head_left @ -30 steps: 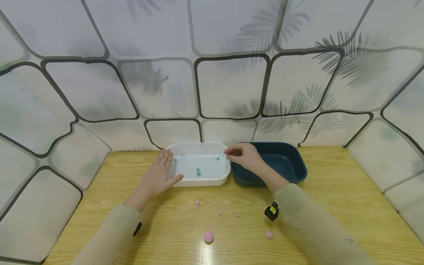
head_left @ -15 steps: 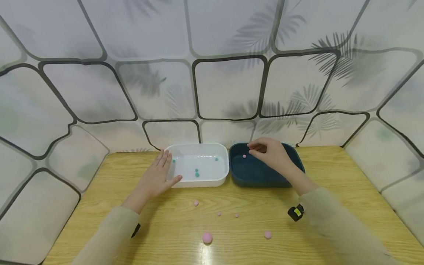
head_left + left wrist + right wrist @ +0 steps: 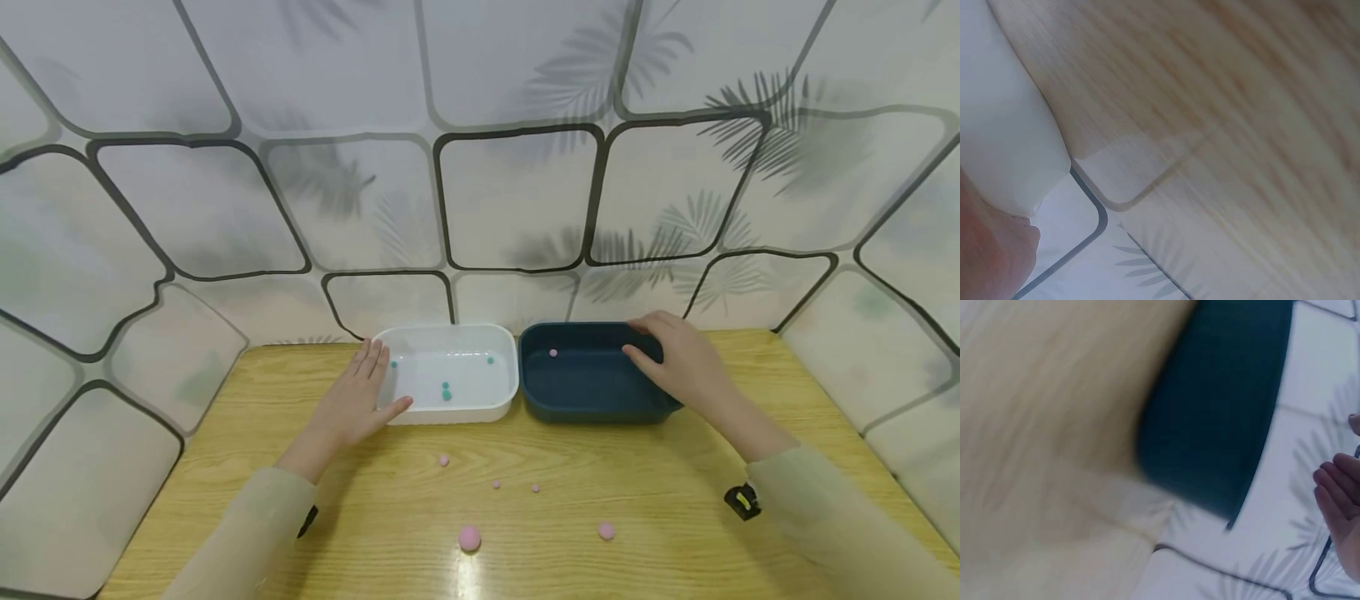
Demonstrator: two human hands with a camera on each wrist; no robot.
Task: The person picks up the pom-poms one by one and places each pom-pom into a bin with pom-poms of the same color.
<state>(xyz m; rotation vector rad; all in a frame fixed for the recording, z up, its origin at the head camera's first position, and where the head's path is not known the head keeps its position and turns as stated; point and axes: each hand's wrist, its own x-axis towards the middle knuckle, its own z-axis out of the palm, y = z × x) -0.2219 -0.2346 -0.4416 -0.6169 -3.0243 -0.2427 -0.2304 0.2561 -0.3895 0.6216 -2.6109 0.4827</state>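
My left hand [image 3: 351, 402] rests with straight fingers and spread thumb at the left side of a white tub [image 3: 487, 410]. Several small teal balls [image 3: 446, 395] lie inside that tub. To its right stands a dark blue tub [image 3: 585, 412] with one small pink ball [image 3: 553, 353] near its left end. Over the blue tub's right end hovers my right hand [image 3: 686, 362], thumb and fingers apart, holding nothing. In the right wrist view the fingers [image 3: 1335, 487] look extended beyond the blue tub's wall [image 3: 1216, 412]. The left wrist view shows the left hand [image 3: 997, 256] against the white tub's wall.
Several pink balls of different sizes lie on the wooden table [image 3: 360, 517] in front of the tubs, the largest pink ball [image 3: 469, 538] nearest me and another pink ball [image 3: 606, 531] to its right. A patterned wall [image 3: 517, 200] stands close behind the tubs.
My right hand has moved right from between the tubs to the blue tub's right end, its fingers opening. A pink ball now lies in the blue tub. My left hand stays put.
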